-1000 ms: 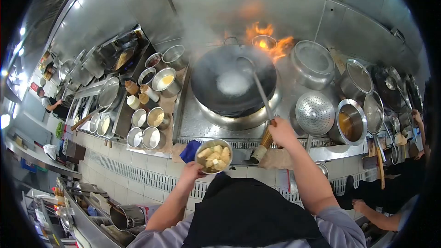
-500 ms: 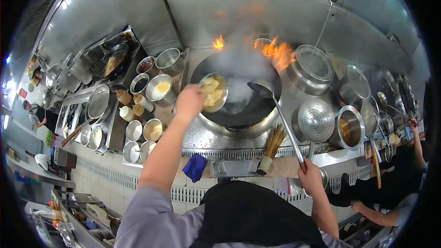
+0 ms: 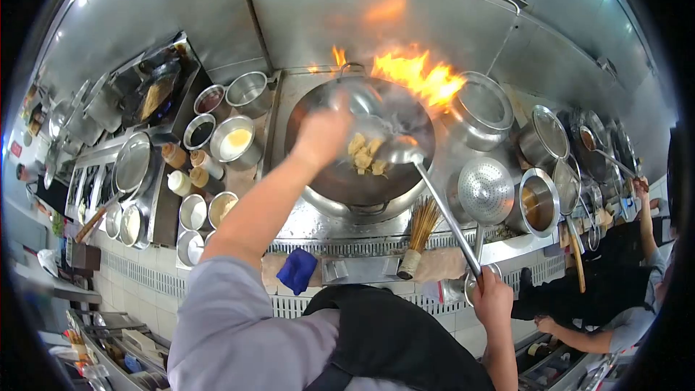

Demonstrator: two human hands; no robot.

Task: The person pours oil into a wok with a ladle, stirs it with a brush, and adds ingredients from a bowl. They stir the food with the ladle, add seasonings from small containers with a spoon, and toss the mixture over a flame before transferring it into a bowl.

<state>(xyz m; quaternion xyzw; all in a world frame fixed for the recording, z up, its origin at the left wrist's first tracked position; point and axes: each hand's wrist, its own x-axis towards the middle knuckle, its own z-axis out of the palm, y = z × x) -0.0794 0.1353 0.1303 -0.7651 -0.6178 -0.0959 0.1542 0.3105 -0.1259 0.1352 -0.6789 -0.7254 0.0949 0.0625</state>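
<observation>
Head view of a wok station on a steel counter (image 3: 311,221). Left hand (image 3: 322,134) extended over the near-left part of the wok (image 3: 340,185), closed on a steel bowl (image 3: 362,98) tipped steeply toward the middle of the wok; bowl blurred, finger placement on its rim not resolvable. Pale tofu cubes (image 3: 365,156) just below the bowl's mouth, gathered near the wok's centre beside the cup of the ladle (image 3: 402,150). Right hand (image 3: 492,297) low at the counter's front edge, wrapped tight round the end of the ladle's long handle, handle slanting up and left across the wok's right rim. Flames (image 3: 416,76) at the far rim of the wok, against the steel back wall. Bamboo brush (image 3: 420,235) leaning at the counter's front edge between wok and ladle handle; blue cloth (image 3: 297,269) at the same edge, further left. Perforated strainer (image 3: 485,190) and pot of amber liquid (image 3: 539,204) right of the wok; large steel pot (image 3: 483,107) toward the counter's far right. Round seasoning containers (image 3: 235,141) and squeeze bottles (image 3: 174,153) along the counter's left side. Co-worker's hand (image 3: 641,190) at the right edge of the view, well apart from both hands
</observation>
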